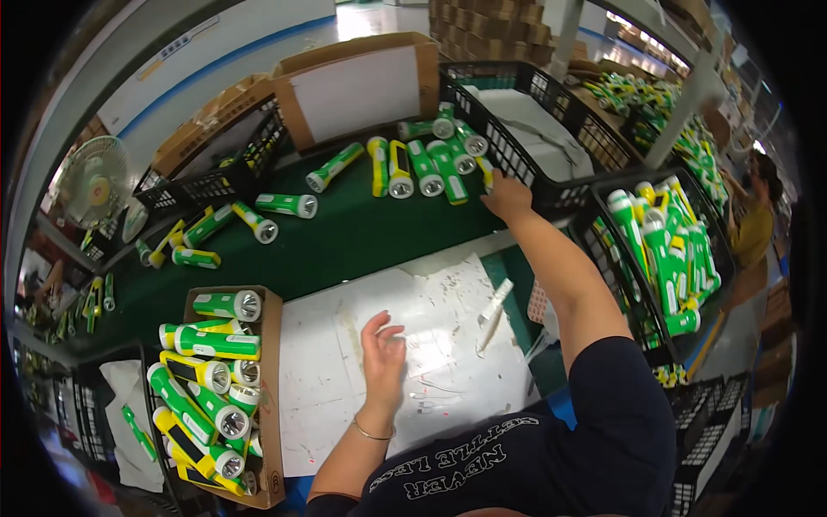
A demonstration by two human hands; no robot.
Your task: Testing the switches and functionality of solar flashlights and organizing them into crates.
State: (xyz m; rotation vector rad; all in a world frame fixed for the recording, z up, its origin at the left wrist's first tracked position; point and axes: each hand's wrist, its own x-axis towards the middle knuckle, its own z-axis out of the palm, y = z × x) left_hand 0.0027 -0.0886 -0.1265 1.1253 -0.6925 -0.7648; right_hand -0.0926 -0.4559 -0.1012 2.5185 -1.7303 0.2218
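Observation:
My right hand [508, 196] reaches far across the green work surface, its fingers closed at the near end of a yellow and green flashlight [487, 171] by the black crate. The hand hides part of that flashlight. Just left of it, several more flashlights lie in a loose row, among them a green one [424, 170] and a yellow one with a dark panel [399, 169]. Over the white sheet [319, 379] hovers my left hand [382, 349], palm turned inward, fingers apart and slightly curled, with nothing in it.
At the left, a cardboard box [270, 388] is heaped with flashlights. A black crate [551, 185] with white sheeting borders the surface at the far right; another crate [636, 297] holds many flashlights. A white pen-like tool [495, 302] lies on the sheet. Another person [754, 215] works at the right.

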